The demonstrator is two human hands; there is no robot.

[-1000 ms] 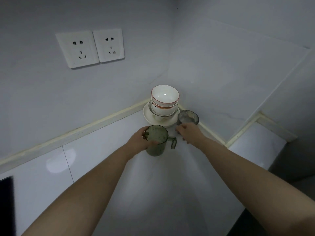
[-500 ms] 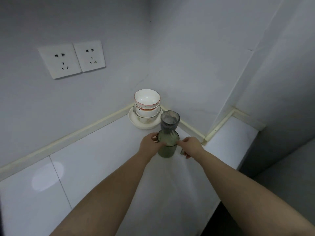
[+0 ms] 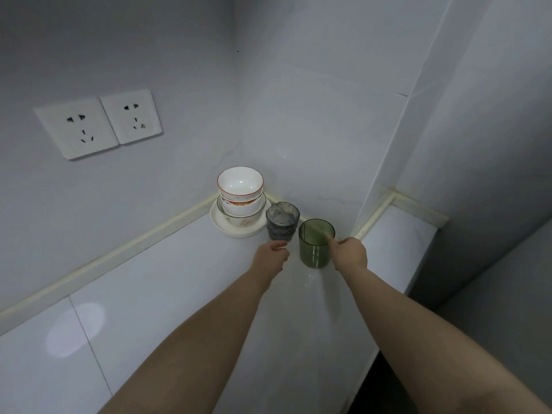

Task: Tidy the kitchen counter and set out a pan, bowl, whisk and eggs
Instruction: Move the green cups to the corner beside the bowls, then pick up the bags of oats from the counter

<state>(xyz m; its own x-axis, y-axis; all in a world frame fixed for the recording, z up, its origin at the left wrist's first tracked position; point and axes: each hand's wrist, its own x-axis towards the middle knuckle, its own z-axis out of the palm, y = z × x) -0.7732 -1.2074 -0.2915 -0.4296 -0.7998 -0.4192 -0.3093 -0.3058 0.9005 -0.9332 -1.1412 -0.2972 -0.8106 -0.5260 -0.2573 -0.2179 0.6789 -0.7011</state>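
Head view, looking down into a corner of a white table where two pale walls meet. The right hand is at the right side of a translucent green cup that stands upright on the table. Its fingers are curled against the cup's wall and one fingertip lies at the rim, so it grips the cup; whatever part it holds is hidden behind the hand. The left hand hovers just left of the green cup with its fingers loosely curled, holding nothing, its fingertips near the foot of a smoky grey tumbler. The tumbler stands upright just behind and to the left of the green cup; whether the two touch is unclear. Behind the tumbler, tucked into the corner, is a stack of bowls, the top one white with a red rim, nested upright on a white plate. A cream sealing strip runs along the foot of the wall. Two white wall sockets sit side by side up on the left wall. To the right a narrow raised ledge adjoins the table.
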